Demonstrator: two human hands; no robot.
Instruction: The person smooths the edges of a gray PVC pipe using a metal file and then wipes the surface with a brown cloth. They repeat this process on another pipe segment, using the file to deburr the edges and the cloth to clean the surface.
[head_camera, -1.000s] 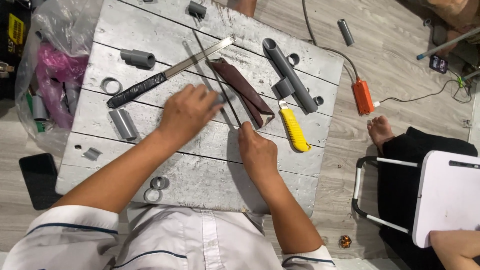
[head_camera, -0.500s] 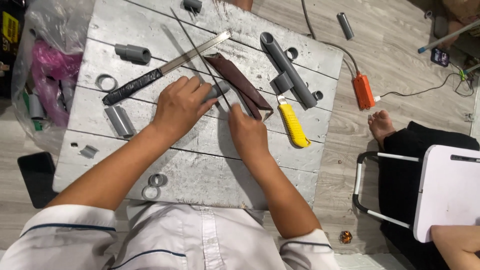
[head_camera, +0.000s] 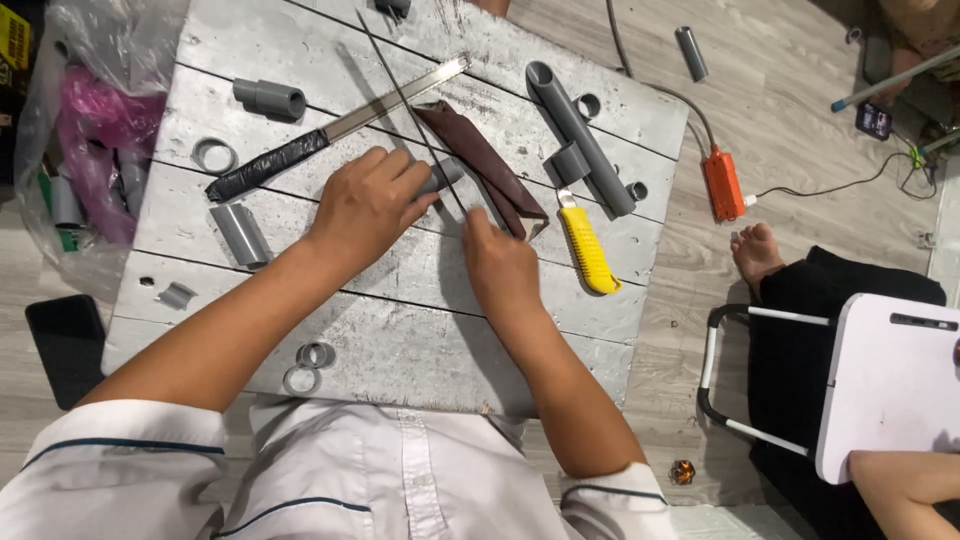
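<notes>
While a short grey pipe piece (head_camera: 440, 178) is pinned under the curled left hand (head_camera: 368, 205), a thin rod (head_camera: 405, 105) is pinched by the right hand (head_camera: 497, 262) — mid-frame on the whitewashed plank table (head_camera: 400, 320). Wood-look flooring (head_camera: 800, 130) surrounds it; at upper left, a clear plastic bag (head_camera: 85, 130) holds pink material.

Bare planks (head_camera: 400, 300) lie open nearside; yellow knife (head_camera: 586, 250) and grey pipe (head_camera: 580, 135) crowd the right.

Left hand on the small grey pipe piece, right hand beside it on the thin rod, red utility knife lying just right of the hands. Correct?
Not quite: the utility knife is yellow, not red, as the head view shows. The rest holds: left hand on the small grey pipe piece, right hand on the thin rod.
</notes>
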